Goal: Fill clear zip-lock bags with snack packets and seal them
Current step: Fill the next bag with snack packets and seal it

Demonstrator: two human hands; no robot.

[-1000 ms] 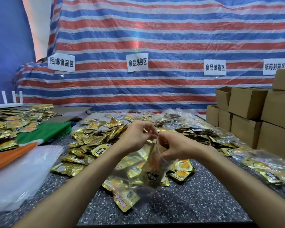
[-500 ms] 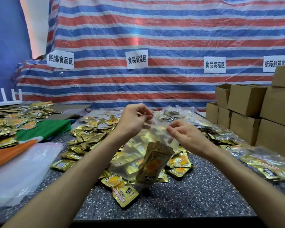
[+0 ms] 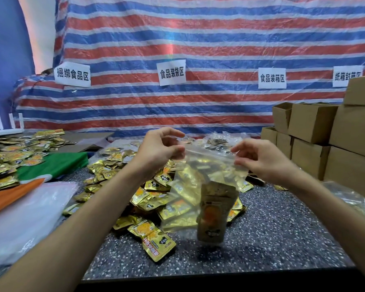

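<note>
A clear zip-lock bag (image 3: 198,178) hangs in the air between my hands, its zip strip stretched level. One gold snack packet (image 3: 214,211) stands upright inside it near the bottom. My left hand (image 3: 158,148) pinches the bag's top left corner. My right hand (image 3: 259,159) pinches the top right corner. Below and behind the bag lies a heap of loose gold snack packets (image 3: 148,199) on the speckled table (image 3: 272,239).
Cardboard boxes (image 3: 325,140) are stacked at the right. Filled clear bags (image 3: 219,141) lie at the back and at the right edge. Empty plastic bags (image 3: 23,216), a green and orange sheet (image 3: 51,167) and more packets (image 3: 11,154) are at the left.
My hands have moved apart along the bag's top and risen. The bag, bunched up a second ago, now hangs flat and stretched between them.
</note>
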